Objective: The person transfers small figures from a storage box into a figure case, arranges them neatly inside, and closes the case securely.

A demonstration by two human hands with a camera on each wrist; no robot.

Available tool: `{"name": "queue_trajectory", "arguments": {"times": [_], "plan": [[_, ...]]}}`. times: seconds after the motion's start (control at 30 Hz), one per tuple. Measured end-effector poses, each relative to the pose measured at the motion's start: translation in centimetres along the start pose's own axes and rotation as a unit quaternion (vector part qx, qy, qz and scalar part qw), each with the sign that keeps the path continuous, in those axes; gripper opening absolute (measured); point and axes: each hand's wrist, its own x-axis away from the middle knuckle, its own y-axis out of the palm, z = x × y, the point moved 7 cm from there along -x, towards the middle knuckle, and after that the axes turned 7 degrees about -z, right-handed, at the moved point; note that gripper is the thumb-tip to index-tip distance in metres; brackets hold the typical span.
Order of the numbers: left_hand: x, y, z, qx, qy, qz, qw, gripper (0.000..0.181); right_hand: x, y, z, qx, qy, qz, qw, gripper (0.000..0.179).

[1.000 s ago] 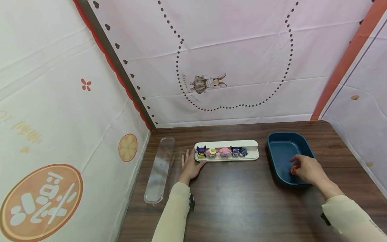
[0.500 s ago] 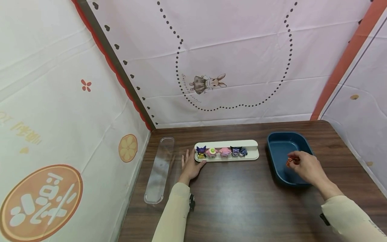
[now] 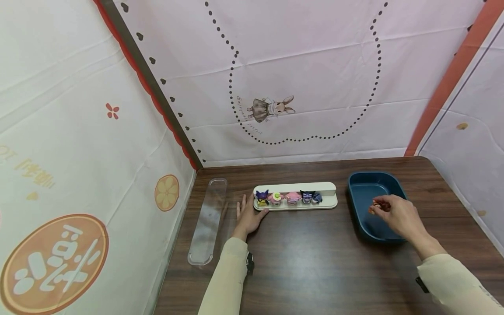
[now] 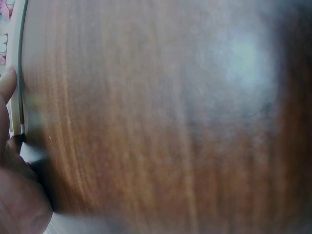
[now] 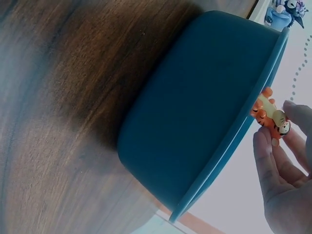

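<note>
My right hand (image 3: pixel 402 218) pinches a small orange, black-striped tiger figurine (image 5: pixel 267 111) between thumb and fingers, over the dark blue basin (image 3: pixel 356 214). The figurine is tilted and overlaps the basin's rim in the right wrist view. My left hand (image 3: pixel 248 218) rests at the left end of a long white display stand (image 3: pixel 328 187), fingers spread and thumb along its front edge. In a row on the stand are several small figurines: a purple-and-yellow one (image 3: pixel 261 197), pink ones (image 3: pixel 293 198), a black-and-lilac one (image 3: pixel 307 197) and a blue one (image 3: pixel 316 198).
Left of the stand, a long clear plastic cover (image 3: pixel 206 223) lies on the brown wooden table (image 3: pixel 303 262). Printed white cloth (image 3: pixel 315 65) hangs behind the table and along both sides.
The right hand has lifted the tiger figurine from low in the basin and shifted it slightly left, with its hold turning a little. The left hand and the stand stay put.
</note>
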Motion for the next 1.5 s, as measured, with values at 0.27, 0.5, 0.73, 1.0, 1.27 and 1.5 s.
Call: {"name": "queue_trajectory", "arguments": {"times": [0.27,0.5,0.73,1.0,1.27,1.5], "plan": [[0.5,-0.6,0.7,-0.012,0.007,-0.002,0.9999,0.091,-0.2,-0.4,-1.1,0.015,-0.022,0.025,0.9993,0.029],[0.7,-0.7,0.8,-0.021,0.001,-0.003,0.9998,0.091,-0.7,-0.4,-2.4,0.016,-0.053,0.049,0.9973,0.028],[0.6,-0.6,0.7,-0.022,-0.003,-0.003,0.9997,0.092,-1.6,-0.2,-3.6,-0.001,-0.045,0.047,0.9979,0.024],[0.6,-0.6,0.6,-0.009,0.003,0.0,1.0,0.091,-3.1,0.8,-5.1,-0.022,-0.03,0.009,0.9993,0.031],[0.4,-0.4,0.5,-0.007,0.006,-0.001,1.0,0.091,-4.3,2.6,-6.0,-0.026,-0.021,-0.019,0.9992,0.035],[0.7,-0.7,0.9,-0.008,0.013,0.003,0.9999,0.091,-5.0,4.0,-6.1,-0.026,-0.017,-0.029,0.9991,0.036]]}}
